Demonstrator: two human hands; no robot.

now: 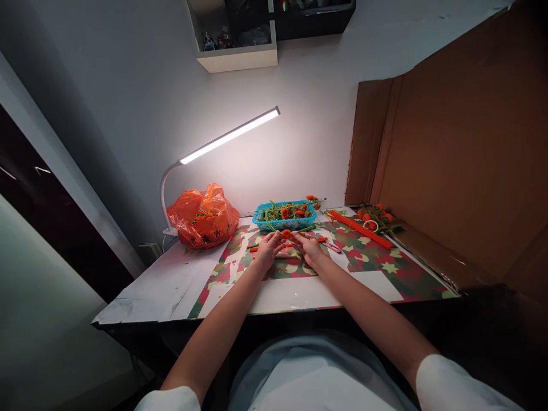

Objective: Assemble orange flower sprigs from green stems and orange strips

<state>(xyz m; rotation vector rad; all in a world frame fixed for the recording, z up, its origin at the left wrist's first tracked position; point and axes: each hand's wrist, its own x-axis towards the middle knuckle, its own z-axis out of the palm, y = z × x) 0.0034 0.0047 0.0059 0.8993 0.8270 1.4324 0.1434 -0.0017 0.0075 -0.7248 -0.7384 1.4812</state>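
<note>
Both my hands meet over the patterned paper [377, 268] on the desk. My left hand [269, 249] and my right hand [307, 248] pinch a small orange pompom flower [286, 233] on a green stem between their fingertips. The fingers of both are curled together around it. Just behind them stands a blue basket [261, 219] filled with several orange and green stemmed flowers.
An orange plastic bag [203, 218] lies at the left by a lit desk lamp [229, 137]. Orange strips [359, 229], a white ring and more flowers [377, 216] lie at the right. A brown cardboard sheet [449, 160] walls the right side. Pink-handled scissors [331, 246] lie beside my right hand.
</note>
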